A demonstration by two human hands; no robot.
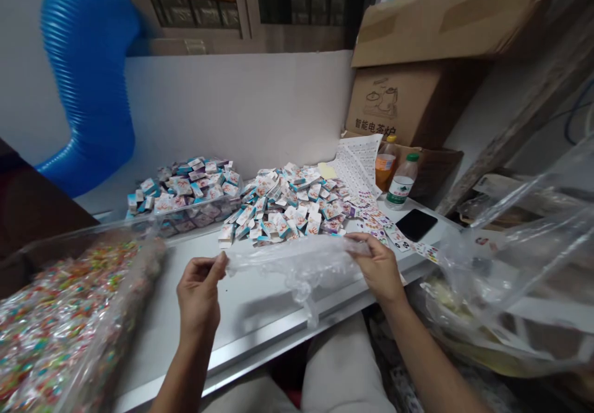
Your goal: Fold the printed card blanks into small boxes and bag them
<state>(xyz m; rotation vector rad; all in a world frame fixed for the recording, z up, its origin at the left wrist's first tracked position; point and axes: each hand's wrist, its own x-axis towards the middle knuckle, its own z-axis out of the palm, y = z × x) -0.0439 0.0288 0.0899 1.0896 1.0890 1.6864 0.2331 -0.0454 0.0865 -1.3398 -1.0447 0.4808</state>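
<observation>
My left hand (199, 295) and right hand (378, 268) pinch a clear plastic bag (297, 271), which spans the space between them. Room to pass runs over the white tabletop (260, 320) toward 12 o'clock, ending at a heap of small printed boxes (288, 206). A tray of boxes (185, 193) blocks 11 o'clock, a bulging bag of colourful pieces (60, 320) fills 9 o'clock, and a loose plastic sack (510, 258) crowds 3 o'clock.
</observation>
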